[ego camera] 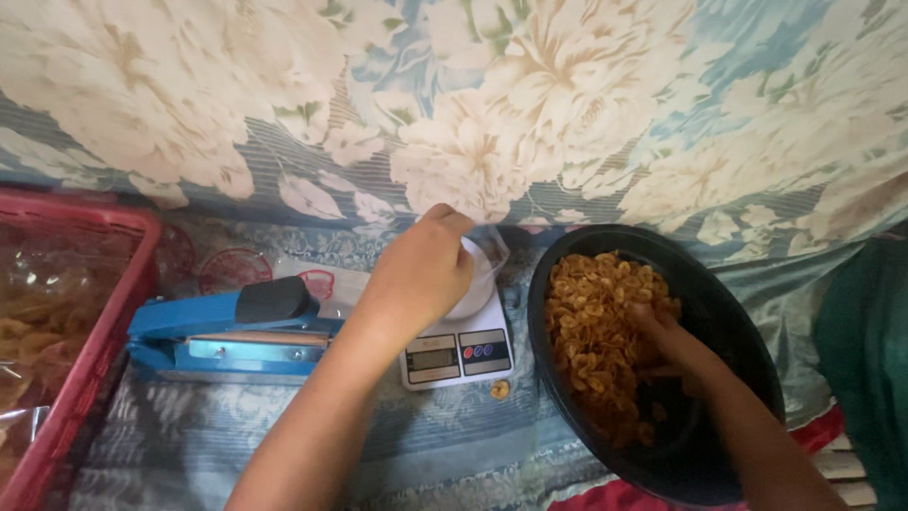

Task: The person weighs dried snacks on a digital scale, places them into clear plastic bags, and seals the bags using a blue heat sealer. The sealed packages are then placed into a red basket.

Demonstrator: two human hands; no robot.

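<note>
My left hand (423,270) pinches the rim of a clear plastic bag (484,260) that stands on a small white kitchen scale (463,352). My right hand (667,341) is down inside a black round basin (738,312), its fingers buried in a heap of small golden-brown fried snack pieces (591,322). One loose snack piece (499,388) lies on the cloth just in front of the scale. The basin sits right of the scale and almost touches it.
A blue heat sealer (222,331) lies left of the scale. A red plastic crate (90,350) with bagged snacks fills the left edge. A floral cloth (530,104) hangs behind. Green fabric (865,360) is at the right edge.
</note>
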